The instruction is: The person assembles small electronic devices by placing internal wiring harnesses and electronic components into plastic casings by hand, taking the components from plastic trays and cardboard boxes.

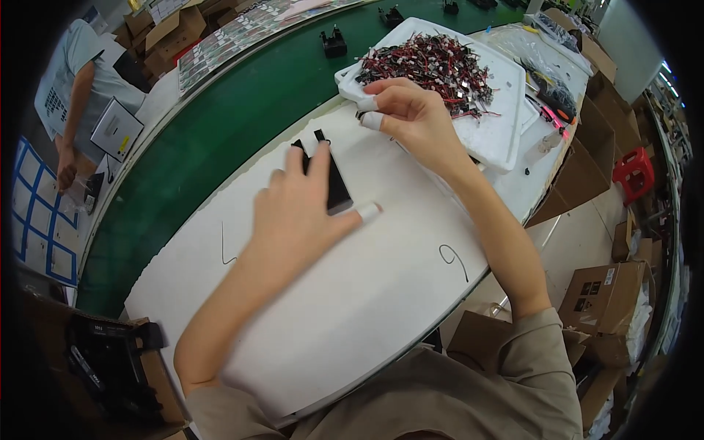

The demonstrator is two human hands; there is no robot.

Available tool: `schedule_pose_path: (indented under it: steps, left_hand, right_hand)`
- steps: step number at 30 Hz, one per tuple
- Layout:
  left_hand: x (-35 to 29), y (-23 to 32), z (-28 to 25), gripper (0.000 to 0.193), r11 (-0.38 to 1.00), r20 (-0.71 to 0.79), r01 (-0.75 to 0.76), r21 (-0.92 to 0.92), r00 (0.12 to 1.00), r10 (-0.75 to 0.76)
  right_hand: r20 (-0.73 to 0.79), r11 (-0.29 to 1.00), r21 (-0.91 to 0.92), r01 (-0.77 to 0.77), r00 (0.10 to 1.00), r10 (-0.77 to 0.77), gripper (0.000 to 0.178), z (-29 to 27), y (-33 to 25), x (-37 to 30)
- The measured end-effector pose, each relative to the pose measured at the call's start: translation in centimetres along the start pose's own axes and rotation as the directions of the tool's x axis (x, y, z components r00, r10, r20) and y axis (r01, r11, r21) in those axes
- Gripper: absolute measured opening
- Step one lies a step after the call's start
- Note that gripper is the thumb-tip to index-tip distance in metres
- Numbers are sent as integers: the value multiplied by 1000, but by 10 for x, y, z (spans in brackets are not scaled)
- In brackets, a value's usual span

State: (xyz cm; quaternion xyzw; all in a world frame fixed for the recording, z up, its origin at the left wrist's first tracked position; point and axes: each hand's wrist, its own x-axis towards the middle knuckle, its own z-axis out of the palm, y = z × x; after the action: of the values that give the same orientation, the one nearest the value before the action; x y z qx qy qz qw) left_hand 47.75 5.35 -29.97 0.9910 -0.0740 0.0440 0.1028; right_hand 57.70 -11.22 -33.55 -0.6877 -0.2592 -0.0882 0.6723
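My left hand (pixel 293 194), smeared a little by motion, lies with fingers apart over a black rectangular plastic part (pixel 337 187) with two short prongs at its far end. Its fingertips reach the part's far end, and a white cover wraps the thumb. Fingers of my right hand (pixel 414 117) are pinched together at the near left edge of a white tray (pixel 506 139). White covers sit on two of its fingertips. Something small and dark shows at that pinch, too small to name. A heap of red and black wires with white connectors (pixel 433 70) fills the tray.
White board (pixel 352 293) covers my bench. Beyond it curves a green conveyor belt (pixel 191 176) carrying black parts (pixel 334 44). Cutting tools (pixel 554 106) lie right of the tray; cardboard boxes (pixel 601 293) and a red stool (pixel 634 176) stand lower right. Another person (pixel 81 88) works across the belt.
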Motion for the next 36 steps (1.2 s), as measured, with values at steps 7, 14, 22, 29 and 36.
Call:
schedule_pose_path:
  steps: [7,14,22,29,36]
  left_hand:
    - [-5,-14,47,40,922,-206,-358,151,901,383]
    - [-8,-18,48,42,894,-192,-445,55,874,446]
    - [-6,-23,53,41,857,-282,-490,161,809,516]
    - [-6,-23,55,46,861,-295,-491,133,809,508]
    - [-4,-25,56,51,852,-302,-516,89,801,517]
  right_hand:
    - [98,924,-360,131,990,-102,18,6,-11,-5]
    - [160,881,-422,214,974,-160,23,9,-9,-6]
    - [453,689,-653,315,891,21,41,17,-24,16]
    - [538,610,-717,337,824,177,43,28,-23,31]
    - [596,418,-760,499,791,141,34,46,-25,22]
